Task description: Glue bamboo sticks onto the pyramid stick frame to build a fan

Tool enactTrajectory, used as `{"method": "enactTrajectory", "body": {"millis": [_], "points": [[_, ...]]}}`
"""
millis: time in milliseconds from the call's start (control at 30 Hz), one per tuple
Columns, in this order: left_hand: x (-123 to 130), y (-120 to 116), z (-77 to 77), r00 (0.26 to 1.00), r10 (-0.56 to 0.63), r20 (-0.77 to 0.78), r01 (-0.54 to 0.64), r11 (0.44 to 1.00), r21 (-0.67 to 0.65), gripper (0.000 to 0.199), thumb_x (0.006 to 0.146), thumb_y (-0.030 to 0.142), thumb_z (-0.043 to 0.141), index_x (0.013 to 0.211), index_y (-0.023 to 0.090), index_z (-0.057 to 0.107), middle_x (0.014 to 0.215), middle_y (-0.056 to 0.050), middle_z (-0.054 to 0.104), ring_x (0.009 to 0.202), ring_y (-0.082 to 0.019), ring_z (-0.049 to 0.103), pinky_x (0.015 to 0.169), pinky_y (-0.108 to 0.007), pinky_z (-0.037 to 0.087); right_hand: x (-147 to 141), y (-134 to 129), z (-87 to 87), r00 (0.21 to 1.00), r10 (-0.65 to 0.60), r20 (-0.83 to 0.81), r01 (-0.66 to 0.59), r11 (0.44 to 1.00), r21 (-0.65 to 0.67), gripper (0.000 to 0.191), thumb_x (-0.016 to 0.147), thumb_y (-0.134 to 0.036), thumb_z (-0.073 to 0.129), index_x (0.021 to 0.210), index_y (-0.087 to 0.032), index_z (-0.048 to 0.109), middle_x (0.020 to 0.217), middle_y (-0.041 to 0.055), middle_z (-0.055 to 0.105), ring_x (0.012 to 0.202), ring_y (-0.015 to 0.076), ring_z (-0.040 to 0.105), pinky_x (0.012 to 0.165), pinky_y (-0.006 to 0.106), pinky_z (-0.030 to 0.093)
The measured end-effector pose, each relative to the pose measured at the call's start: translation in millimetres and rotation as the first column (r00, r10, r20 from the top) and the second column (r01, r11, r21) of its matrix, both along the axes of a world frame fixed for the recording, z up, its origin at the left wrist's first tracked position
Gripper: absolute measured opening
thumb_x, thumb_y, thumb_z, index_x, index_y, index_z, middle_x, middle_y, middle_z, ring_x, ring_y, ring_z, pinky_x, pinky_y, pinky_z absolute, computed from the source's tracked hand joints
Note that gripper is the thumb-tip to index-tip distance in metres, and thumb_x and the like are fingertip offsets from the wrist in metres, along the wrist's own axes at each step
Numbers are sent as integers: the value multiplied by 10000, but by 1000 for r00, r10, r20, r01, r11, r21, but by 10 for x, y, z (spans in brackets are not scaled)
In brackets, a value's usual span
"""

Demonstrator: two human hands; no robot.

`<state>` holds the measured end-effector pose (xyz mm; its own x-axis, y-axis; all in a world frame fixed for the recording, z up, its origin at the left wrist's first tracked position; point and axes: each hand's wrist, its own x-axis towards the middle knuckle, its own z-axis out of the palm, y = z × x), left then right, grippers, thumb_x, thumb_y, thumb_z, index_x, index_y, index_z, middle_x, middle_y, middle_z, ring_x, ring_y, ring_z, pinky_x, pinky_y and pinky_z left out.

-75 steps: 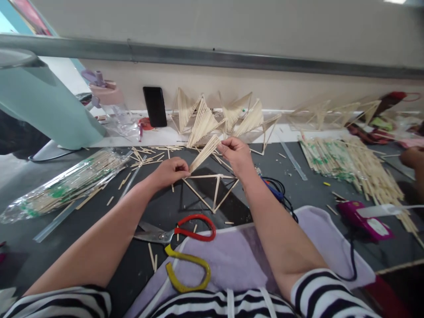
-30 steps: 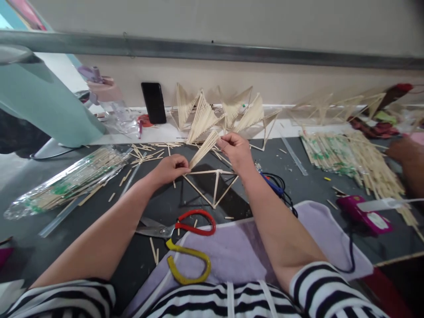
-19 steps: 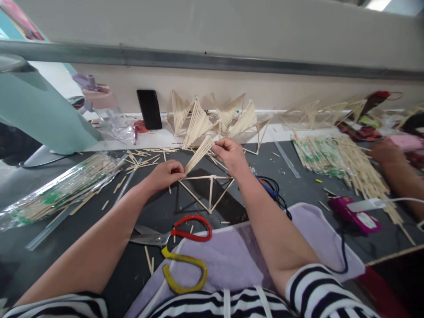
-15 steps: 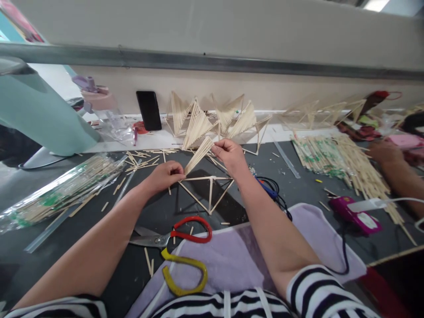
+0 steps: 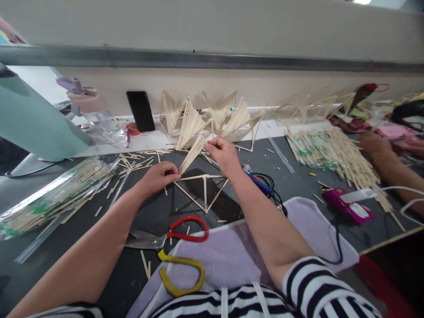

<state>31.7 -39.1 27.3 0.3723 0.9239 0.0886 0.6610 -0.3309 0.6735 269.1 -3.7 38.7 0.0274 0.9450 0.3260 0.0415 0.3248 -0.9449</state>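
Note:
A wooden stick frame (image 5: 205,194) stands on the dark table before me, with a slanted row of thin sticks (image 5: 192,154) along its far side. My left hand (image 5: 164,174) pinches the frame's left corner, at the lower end of that row. At the row's upper right end, my right hand (image 5: 222,152) is closed, thumb and fingers together on the frame's tip. Whether a loose stick is also between the fingers is too small to tell. Scissors (image 5: 159,241) with one red and one yellow handle lie nearer me, partly on a lilac cloth (image 5: 232,256).
Finished-looking stick structures (image 5: 194,121) stand against the wall beside a black phone (image 5: 141,111). Bagged sticks (image 5: 56,194) lie left, more stick bundles (image 5: 314,150) right. A blue corded tool (image 5: 261,183) and a magenta power block (image 5: 351,207) lie nearby. Another person's arm (image 5: 384,159) is far right.
The whole view has shifted slightly, so things appear a little further left. Both hands keep their hold on the frame, with little visible movement.

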Motion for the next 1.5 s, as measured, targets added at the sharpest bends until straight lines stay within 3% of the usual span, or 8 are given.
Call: {"method": "enactTrajectory", "body": {"millis": [233,567,767,967,1167,1500], "points": [[1,-10,-11,1000,10,19,-10,1000,-9,192,745,362,616,703,175,623,716,6,578,683,-144,529,643,-263,384,-4,-1,0,1000,-4,-3,4,1000,-14,243,690,-420,693,711,-185,631,591,-41,531,543,87,394,537,245,329],[-18,-18,-6,1000,9,9,-8,1000,-8,198,752,362,616,704,169,623,716,6,579,685,-140,527,638,-256,388,33,31,-13,995,96,1,-96,995,29,262,669,-401,722,749,-180,608,665,-34,565,586,90,447,593,257,362],[4,-27,-5,999,-4,33,4,1000,1,169,749,331,620,708,167,618,705,12,572,664,-128,517,631,-249,389,4,-16,26,991,-23,133,15,998,57,233,678,-363,711,696,-187,559,597,-60,487,570,88,399,587,261,332],[-12,-11,7,999,-36,36,37,999,-17,163,748,325,612,717,165,624,716,9,577,676,-131,527,655,-258,390,18,-34,33,986,-63,156,52,996,73,209,671,-335,713,706,-185,572,606,-57,501,573,91,418,588,265,341],[-44,2,51,996,-90,28,91,995,-40,153,754,316,608,735,167,637,742,4,595,700,-133,540,672,-253,396,33,-15,-10,987,-55,153,42,995,85,200,685,-340,710,731,-194,580,628,-51,534,586,98,448,592,270,364],[-30,4,-19,999,-38,29,38,999,-11,153,728,321,618,700,170,620,712,10,575,668,-130,523,641,-256,386,18,1,17,983,-78,169,61,993,104,185,691,-288,717,692,-192,559,596,-71,480,569,82,422,593,264,361]]}}
